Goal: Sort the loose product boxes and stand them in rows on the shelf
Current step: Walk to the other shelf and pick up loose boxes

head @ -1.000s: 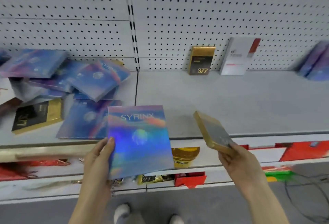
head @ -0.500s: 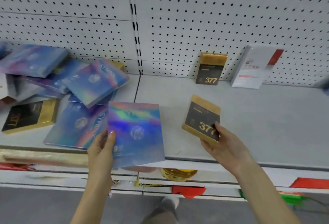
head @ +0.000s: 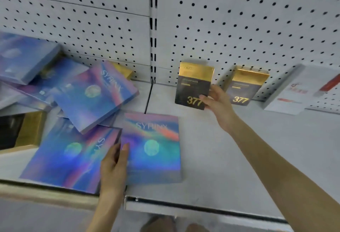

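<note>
Gold-topped black "377" box (head: 193,86) pinched in the right hand (head: 216,101), far back.
Left hand (head: 113,165) grips a blurry holographic blue box (head: 152,149) near the grey shelf (head: 239,158) edge; the pile of boxes (head: 92,95) is cut off left.

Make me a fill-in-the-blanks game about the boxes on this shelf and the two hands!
1. The right hand holds a gold and black box with the number ____ on it.
2. The left hand holds a shiny blue box with the word ____ on it.
3. The box with red marks, leaning at the far right, is mostly ____.

Missing words: 377; SYRINX; white.
</note>
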The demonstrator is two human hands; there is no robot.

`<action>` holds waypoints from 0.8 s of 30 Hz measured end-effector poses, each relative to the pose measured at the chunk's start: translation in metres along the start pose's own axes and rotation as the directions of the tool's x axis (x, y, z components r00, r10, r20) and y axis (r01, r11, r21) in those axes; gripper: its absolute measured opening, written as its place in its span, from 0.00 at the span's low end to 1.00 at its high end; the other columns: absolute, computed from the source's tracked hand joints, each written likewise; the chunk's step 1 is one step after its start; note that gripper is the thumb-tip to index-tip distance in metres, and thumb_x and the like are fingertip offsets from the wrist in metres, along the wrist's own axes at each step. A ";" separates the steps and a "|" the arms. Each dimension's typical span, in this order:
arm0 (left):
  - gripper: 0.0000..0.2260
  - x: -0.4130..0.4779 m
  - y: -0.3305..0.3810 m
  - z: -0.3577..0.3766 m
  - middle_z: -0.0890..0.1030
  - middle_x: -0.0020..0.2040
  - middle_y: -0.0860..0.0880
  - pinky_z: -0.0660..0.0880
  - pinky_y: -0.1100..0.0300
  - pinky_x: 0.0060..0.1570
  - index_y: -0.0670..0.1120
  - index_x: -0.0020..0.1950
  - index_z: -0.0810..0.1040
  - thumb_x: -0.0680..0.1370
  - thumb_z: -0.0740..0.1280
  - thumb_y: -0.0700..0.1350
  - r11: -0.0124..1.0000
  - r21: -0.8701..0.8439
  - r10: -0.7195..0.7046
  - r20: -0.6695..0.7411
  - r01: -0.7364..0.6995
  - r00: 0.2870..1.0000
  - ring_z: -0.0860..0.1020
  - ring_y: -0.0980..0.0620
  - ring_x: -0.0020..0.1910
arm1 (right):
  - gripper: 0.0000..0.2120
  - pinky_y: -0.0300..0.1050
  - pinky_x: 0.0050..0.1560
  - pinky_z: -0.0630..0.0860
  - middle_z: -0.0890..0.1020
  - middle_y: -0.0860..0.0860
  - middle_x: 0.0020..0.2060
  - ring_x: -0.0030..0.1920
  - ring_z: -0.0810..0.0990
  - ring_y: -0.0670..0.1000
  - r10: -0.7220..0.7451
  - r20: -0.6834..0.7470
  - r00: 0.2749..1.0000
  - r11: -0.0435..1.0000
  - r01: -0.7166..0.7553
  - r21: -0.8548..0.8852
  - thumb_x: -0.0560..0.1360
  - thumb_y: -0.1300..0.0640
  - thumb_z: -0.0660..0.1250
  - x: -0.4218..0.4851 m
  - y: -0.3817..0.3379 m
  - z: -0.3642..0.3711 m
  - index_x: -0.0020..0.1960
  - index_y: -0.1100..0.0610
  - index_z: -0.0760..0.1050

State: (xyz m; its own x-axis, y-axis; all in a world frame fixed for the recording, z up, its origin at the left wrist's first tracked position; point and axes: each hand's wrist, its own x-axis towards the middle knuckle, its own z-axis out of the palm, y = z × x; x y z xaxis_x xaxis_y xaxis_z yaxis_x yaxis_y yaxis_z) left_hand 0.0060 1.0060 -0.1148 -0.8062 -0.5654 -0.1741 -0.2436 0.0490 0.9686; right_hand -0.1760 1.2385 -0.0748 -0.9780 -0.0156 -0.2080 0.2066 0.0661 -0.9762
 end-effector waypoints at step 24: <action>0.12 -0.002 0.008 0.001 0.69 0.25 0.57 0.62 0.67 0.28 0.45 0.37 0.71 0.81 0.62 0.44 0.996 -0.022 -0.085 0.062 0.087 0.994 0.63 0.59 0.28 | 0.04 0.41 0.52 0.77 0.82 0.50 0.44 0.45 0.81 0.46 -0.174 -0.180 0.968 0.964 0.130 -0.231 0.75 0.60 0.69 0.049 0.024 0.015 0.48 0.56 0.75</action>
State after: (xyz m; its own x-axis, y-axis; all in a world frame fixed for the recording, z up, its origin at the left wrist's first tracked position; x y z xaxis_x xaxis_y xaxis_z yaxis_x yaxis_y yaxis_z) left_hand 0.0049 1.0081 -0.1069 -0.8145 -0.5152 -0.2667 -0.3004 -0.0187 0.9536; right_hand -0.2180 1.2248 -0.1094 -0.9881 0.1526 -0.0205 0.0649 0.2923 -0.9541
